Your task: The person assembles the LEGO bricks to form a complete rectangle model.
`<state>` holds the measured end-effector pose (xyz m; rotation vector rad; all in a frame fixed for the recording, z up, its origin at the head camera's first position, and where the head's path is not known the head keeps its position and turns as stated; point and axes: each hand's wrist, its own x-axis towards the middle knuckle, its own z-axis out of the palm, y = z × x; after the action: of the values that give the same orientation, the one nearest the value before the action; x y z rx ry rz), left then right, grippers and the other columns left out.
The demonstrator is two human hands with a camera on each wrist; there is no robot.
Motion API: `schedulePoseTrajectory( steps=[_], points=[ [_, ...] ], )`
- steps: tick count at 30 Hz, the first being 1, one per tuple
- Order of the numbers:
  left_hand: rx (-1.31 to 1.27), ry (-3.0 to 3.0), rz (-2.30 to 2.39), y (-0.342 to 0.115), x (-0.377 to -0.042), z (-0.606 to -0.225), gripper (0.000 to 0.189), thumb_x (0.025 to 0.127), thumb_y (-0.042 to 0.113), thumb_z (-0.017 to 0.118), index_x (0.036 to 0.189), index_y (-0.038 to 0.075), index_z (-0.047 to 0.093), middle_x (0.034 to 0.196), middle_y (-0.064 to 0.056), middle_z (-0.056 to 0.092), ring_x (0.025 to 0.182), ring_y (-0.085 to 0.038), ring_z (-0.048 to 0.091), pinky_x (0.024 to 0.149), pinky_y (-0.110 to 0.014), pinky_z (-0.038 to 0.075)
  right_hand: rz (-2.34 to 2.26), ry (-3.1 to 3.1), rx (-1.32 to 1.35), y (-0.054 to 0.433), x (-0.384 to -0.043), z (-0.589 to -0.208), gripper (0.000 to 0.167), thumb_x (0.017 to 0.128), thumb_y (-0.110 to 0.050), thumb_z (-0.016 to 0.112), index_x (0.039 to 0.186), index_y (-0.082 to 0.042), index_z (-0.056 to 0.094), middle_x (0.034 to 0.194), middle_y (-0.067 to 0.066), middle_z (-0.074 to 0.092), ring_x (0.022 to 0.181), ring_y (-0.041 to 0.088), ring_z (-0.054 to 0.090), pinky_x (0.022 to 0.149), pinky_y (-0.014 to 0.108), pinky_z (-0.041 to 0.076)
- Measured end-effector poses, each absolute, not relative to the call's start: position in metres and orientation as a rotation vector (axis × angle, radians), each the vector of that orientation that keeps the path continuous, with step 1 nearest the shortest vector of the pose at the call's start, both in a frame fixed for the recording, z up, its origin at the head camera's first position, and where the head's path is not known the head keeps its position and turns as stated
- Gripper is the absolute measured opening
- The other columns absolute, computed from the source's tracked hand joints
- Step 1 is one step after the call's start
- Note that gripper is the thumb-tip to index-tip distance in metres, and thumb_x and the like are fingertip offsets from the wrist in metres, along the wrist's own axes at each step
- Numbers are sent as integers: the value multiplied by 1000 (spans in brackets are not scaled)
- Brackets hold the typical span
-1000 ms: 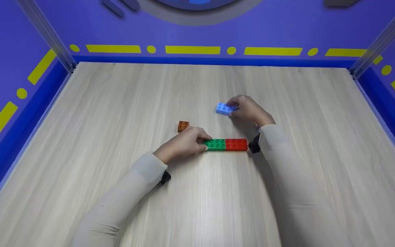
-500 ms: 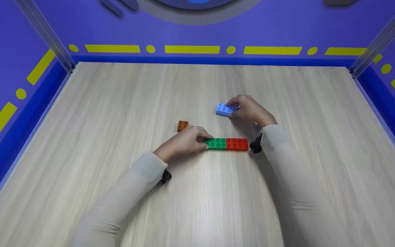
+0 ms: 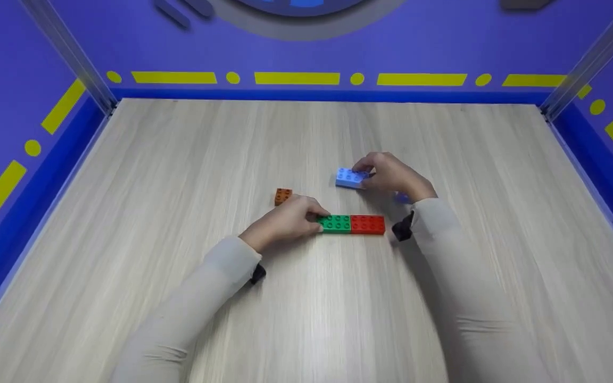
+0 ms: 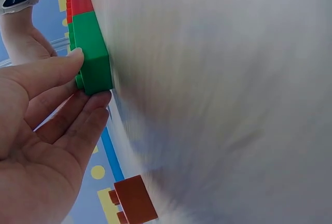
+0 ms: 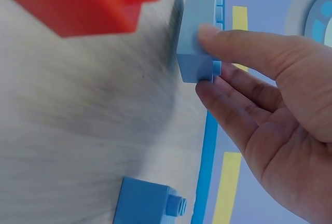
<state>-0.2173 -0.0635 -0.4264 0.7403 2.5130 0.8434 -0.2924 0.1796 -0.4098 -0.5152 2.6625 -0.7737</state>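
My left hand (image 3: 288, 221) pinches the left end of a green toy brick (image 3: 338, 224) between thumb and fingers. A red toy brick (image 3: 368, 224) sits end to end with the green one, in line to its right. Farther back, my right hand (image 3: 391, 173) grips the right end of a light blue toy brick (image 3: 348, 178), its thumb on the near side. In the right wrist view, the light blue brick (image 5: 194, 32) has its studs turned toward the back wall. Part of the green brick (image 4: 94, 58) is covered by my left thumb in the left wrist view.
A small brown-orange brick (image 3: 283, 196) stands just behind my left hand. Beneath my right wrist lies a smaller blue brick (image 3: 403, 198), mostly hidden in the head view. Purple-blue walls (image 3: 306, 53) with yellow marks enclose the wooden table (image 3: 205, 138) at the back and sides.
My right hand has drawn the light blue brick slightly nearer to me, and more of the blue brick under the wrist shows. My left hand and the green and red bricks stay put.
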Motion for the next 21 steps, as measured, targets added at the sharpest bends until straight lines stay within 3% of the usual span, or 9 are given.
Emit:
schedulePoseTrajectory(
  steps=[21],
  points=[
    [654,2512,866,-62,-215,-425,33,87,9,68,119,10,69,119,-5,66,115,-21,54,100,-36,41,-801,2596,-659,188,-276,-403,35,84,-1,65,119,-2,67,121,15,63,113,33,58,98,46,47]
  ],
)
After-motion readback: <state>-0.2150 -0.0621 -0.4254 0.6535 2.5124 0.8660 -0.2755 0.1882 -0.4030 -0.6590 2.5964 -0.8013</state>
